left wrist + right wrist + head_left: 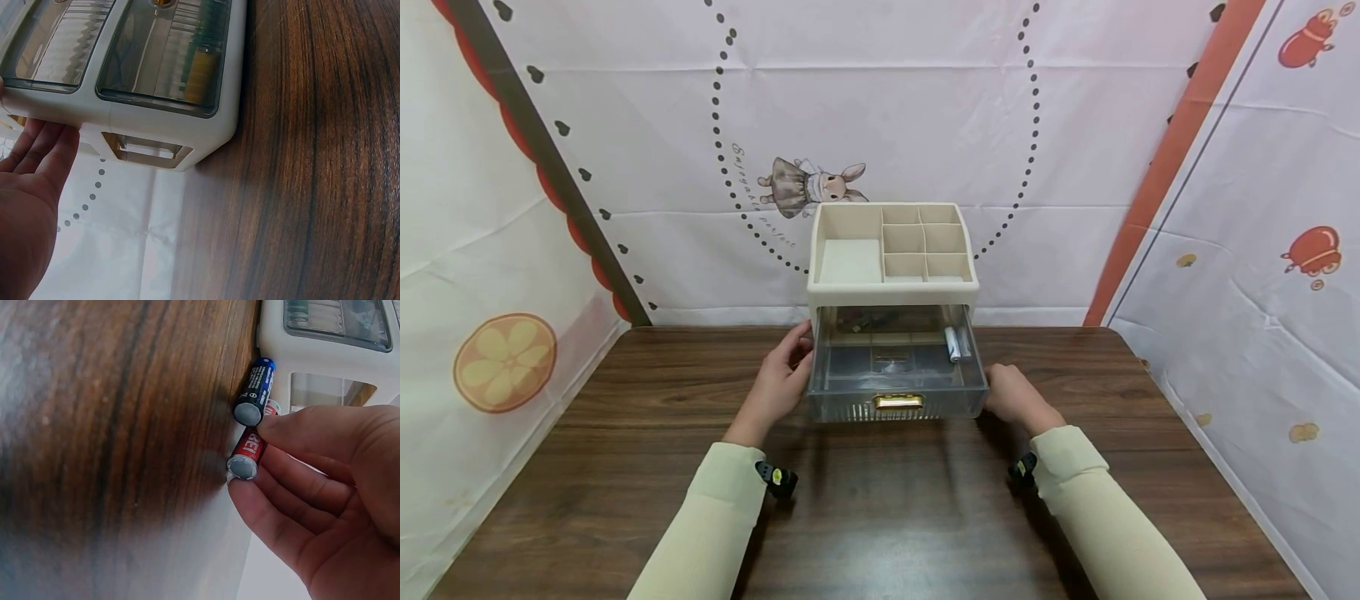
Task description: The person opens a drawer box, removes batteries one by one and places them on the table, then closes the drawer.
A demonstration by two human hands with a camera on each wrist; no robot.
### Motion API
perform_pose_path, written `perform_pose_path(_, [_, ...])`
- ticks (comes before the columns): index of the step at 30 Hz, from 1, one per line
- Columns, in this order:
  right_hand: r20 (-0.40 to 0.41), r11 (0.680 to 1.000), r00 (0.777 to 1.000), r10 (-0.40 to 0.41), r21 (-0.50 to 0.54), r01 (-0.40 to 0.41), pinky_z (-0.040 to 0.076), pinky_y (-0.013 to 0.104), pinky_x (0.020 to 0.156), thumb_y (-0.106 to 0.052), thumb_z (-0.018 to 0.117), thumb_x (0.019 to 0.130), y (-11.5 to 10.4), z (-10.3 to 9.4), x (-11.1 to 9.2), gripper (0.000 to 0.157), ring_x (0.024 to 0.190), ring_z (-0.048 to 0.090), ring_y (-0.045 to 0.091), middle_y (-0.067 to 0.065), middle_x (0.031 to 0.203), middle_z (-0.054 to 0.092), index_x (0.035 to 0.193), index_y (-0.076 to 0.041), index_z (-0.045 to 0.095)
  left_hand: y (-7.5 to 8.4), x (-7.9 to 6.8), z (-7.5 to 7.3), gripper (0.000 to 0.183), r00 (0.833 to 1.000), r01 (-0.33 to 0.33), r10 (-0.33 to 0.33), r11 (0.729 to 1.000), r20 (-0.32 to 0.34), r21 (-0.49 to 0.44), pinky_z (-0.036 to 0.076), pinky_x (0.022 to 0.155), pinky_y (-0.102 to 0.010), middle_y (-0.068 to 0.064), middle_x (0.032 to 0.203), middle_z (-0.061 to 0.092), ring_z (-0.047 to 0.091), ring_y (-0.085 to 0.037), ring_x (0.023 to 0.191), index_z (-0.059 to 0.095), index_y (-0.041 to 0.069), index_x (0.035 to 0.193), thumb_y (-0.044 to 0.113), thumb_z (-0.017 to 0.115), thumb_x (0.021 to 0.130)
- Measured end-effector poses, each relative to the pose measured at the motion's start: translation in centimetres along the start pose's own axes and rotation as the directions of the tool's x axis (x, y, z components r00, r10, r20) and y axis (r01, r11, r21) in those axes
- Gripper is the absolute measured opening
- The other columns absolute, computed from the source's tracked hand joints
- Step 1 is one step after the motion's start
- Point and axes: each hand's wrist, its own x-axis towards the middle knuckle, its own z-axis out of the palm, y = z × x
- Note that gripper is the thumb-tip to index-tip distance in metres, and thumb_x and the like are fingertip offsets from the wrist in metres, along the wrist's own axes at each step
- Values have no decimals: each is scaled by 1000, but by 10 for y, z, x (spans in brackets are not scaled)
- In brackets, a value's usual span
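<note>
A cream desktop organizer (892,293) stands on the table with its upper clear drawer (850,407) pulled out. My left hand (775,390) is at the organizer's left side; in the left wrist view its straight fingers (59,153) touch the side wall beside a cut-out. My right hand (325,487) is low beside the right side, pinching a red battery (249,449) between thumb and fingertip. A dark blue battery (255,390) lies against it, touching the thumb tip. Part of another red-and-white end shows behind them. The head view hides these batteries.
Inside the drawer are white cylinders (953,343) at the right and small dark items (872,320) at the back. Open compartments (904,242) divide the organizer's top. Printed cloth (880,117) hangs behind the brown wooden table (880,508).
</note>
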Motion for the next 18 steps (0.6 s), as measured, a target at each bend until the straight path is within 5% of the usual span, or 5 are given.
perform_pose_path(18, [14, 1000, 1000, 19, 12, -19, 43, 28, 54, -6, 67, 78, 2, -1, -1, 3, 54, 51, 13, -1, 62, 61, 76, -8, 68, 0, 0, 0, 46, 1000, 13, -13, 1000, 0, 2, 48, 91, -51, -26, 117, 60, 61, -38, 107, 40, 2, 145, 8, 50, 100])
